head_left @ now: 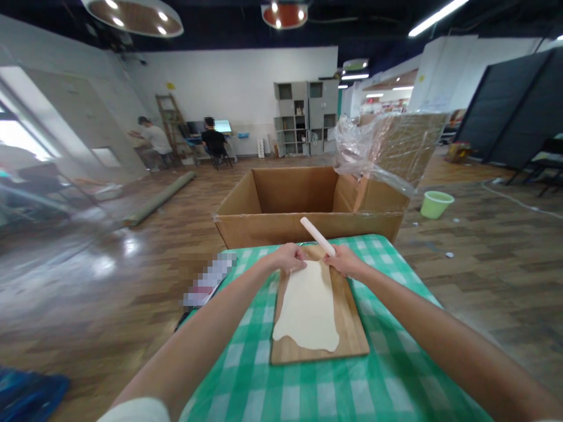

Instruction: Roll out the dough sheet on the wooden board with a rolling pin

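A: From the head view, what do the hands hold?

B: The right hand [345, 262] is closed around a white rolling pin [317, 236], angled up off the dough [308, 305]. The left hand [288, 258] pins the dough's far edge with curled fingers, steadying it.

A: And the dough?

B: Flat on the wooden board [352, 334], on the checked desk [387, 375] before an open cardboard box [308, 205].

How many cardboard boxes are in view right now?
2. An open cardboard box stands just beyond the table's far edge; a plastic-wrapped box stands behind its right side. Others may be hidden farther back.
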A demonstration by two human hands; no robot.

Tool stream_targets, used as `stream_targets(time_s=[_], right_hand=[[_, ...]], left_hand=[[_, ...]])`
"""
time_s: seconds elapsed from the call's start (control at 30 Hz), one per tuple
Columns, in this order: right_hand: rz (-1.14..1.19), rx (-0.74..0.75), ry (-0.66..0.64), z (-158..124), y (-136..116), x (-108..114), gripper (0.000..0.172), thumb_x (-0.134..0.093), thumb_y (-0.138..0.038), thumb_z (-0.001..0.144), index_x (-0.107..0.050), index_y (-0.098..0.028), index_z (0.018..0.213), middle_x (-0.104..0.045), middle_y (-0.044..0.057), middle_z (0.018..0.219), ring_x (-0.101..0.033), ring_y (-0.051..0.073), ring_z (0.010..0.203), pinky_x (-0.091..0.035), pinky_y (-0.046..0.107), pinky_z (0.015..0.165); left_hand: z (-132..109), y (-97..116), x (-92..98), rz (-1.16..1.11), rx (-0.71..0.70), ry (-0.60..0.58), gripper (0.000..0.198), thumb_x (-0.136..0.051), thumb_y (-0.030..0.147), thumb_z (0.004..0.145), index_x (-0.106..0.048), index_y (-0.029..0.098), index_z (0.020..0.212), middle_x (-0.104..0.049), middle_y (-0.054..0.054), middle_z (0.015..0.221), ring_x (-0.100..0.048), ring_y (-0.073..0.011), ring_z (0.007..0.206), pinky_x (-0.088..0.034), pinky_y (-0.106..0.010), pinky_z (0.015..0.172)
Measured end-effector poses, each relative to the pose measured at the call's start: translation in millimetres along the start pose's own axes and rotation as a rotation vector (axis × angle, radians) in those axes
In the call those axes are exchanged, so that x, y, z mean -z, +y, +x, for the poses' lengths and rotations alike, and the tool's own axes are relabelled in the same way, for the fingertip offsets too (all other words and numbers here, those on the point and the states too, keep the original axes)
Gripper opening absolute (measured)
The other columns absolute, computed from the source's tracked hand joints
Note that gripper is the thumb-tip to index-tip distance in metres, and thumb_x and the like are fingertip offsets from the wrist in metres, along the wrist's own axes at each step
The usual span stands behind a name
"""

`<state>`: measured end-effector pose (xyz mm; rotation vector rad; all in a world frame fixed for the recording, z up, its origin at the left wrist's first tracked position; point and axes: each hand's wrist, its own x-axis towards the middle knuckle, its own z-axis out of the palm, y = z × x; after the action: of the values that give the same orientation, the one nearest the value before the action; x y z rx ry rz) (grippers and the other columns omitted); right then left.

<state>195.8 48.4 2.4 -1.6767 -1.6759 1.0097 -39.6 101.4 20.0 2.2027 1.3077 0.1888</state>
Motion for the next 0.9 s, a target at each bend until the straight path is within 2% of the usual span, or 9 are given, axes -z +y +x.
stream_targets(time_s=[0.2, 0.33, 0.43, 0.53, 0.6, 0.7, 0.77, 0.83, 0.9], right_hand=[[0.029, 0.056, -0.083, -10.0, -4.2, -8.5, 0.013, -0.068, -0.025, 0.092, -0.057, -0.022, 0.099, -0.050, -0.011, 0.055, -0.042, 0.007, 0.037, -0.028, 0.018, 0.036], [-0.051, 0.130, -0.017, -10.9, -3.4, -7.5, 0.018, -0.071, -0.026, 0.089, -0.061, -0.020, 0.102, -0.051, -0.010, 0.058, -0.047, 0.009, 0.044, -0.033, 0.020, 0.042], [-0.136, 0.174, 0.068, -3.9, -0.6, 2.1, 0.016, -0.073, -0.026, 0.086, -0.062, -0.019, 0.094, -0.061, -0.004, 0.069, -0.057, 0.013, 0.061, -0.041, 0.022, 0.054], [-0.233, 0.216, 0.140, -3.1, 3.6, 13.0, 0.012, -0.071, -0.027, 0.089, -0.063, -0.019, 0.091, -0.068, 0.003, 0.087, -0.063, 0.019, 0.082, -0.045, 0.027, 0.070], [-0.353, 0.284, 0.172, -12.9, 7.7, 17.2, 0.014, -0.066, -0.032, 0.096, -0.064, -0.018, 0.095, -0.069, 0.007, 0.095, -0.063, 0.023, 0.092, -0.046, 0.030, 0.078], [-0.619, 0.430, 0.141, -43.4, 14.9, 17.6, 0.028, -0.052, -0.045, 0.106, -0.063, -0.020, 0.104, -0.068, 0.010, 0.103, -0.065, 0.024, 0.092, -0.045, 0.031, 0.077], [-0.756, 0.500, 0.043, -67.8, 18.9, 15.0, 0.032, -0.046, -0.050, 0.109, -0.062, -0.023, 0.106, -0.067, 0.008, 0.111, -0.066, 0.022, 0.086, -0.042, 0.030, 0.070], [-0.844, 0.537, -0.037, -89.4, 20.8, 11.1, 0.032, -0.045, -0.052, 0.110, -0.061, -0.025, 0.107, -0.066, 0.007, 0.115, -0.066, 0.020, 0.079, -0.039, 0.030, 0.063], [-0.895, 0.557, -0.085, -104.7, 20.6, 6.8, 0.032, -0.043, -0.051, 0.110, -0.061, -0.025, 0.108, -0.065, 0.007, 0.114, -0.065, 0.019, 0.075, -0.038, 0.031, 0.061]], left_hand=[[-29.7, -5.3, 6.4, -0.185, -0.050, -0.119, 0.026, -0.078, 0.040, 0.067, -0.072, 0.018, 0.079, -0.069, -0.002, 0.072, -0.065, -0.0187, 0.065, -0.045, -0.025, 0.055], [-43.6, 0.6, -3.0, -0.337, -0.053, -0.115, 0.029, -0.079, 0.043, 0.070, -0.070, 0.017, 0.077, -0.067, -0.002, 0.069, -0.063, -0.0185, 0.063, -0.045, -0.026, 0.055], [-42.5, 6.7, -18.9, -0.357, -0.019, 0.014, 0.026, -0.074, 0.042, 0.078, -0.068, 0.016, 0.080, -0.066, -0.002, 0.070, -0.063, -0.0187, 0.063, -0.047, -0.027, 0.057], [-36.3, 7.7, -31.2, -0.290, -0.058, 0.244, 0.017, -0.074, 0.032, 0.080, -0.070, 0.017, 0.088, -0.072, -0.003, 0.082, -0.068, -0.0206, 0.076, -0.053, -0.029, 0.068], [-35.5, 3.8, -31.9, -0.278, -0.043, 0.410, 0.016, -0.070, 0.027, 0.084, -0.070, 0.018, 0.099, -0.075, -0.005, 0.096, -0.070, -0.0215, 0.088, -0.056, -0.032, 0.080], [-48.9, -2.6, -23.3, -0.256, 0.028, 0.691, 0.018, -0.054, 0.027, 0.098, -0.067, 0.019, 0.108, -0.074, -0.009, 0.111, -0.070, -0.0234, 0.103, -0.056, -0.039, 0.096], [-68.7, 0.0, -19.2, -0.204, 0.001, 0.828, 0.026, -0.043, 0.032, 0.105, -0.065, 0.019, 0.111, -0.072, -0.011, 0.116, -0.068, -0.0249, 0.114, -0.053, -0.042, 0.105], [-92.9, 10.9, -23.0, -0.121, -0.091, 0.812, 0.033, -0.037, 0.038, 0.109, -0.064, 0.021, 0.117, -0.070, -0.011, 0.123, -0.065, -0.0253, 0.122, -0.051, -0.043, 0.111], [-115.2, 26.2, -36.3, 0.022, -0.185, 0.624, 0.039, -0.034, 0.043, 0.111, -0.061, 0.024, 0.130, -0.067, -0.010, 0.136, -0.062, -0.0253, 0.131, -0.048, -0.042, 0.116]])
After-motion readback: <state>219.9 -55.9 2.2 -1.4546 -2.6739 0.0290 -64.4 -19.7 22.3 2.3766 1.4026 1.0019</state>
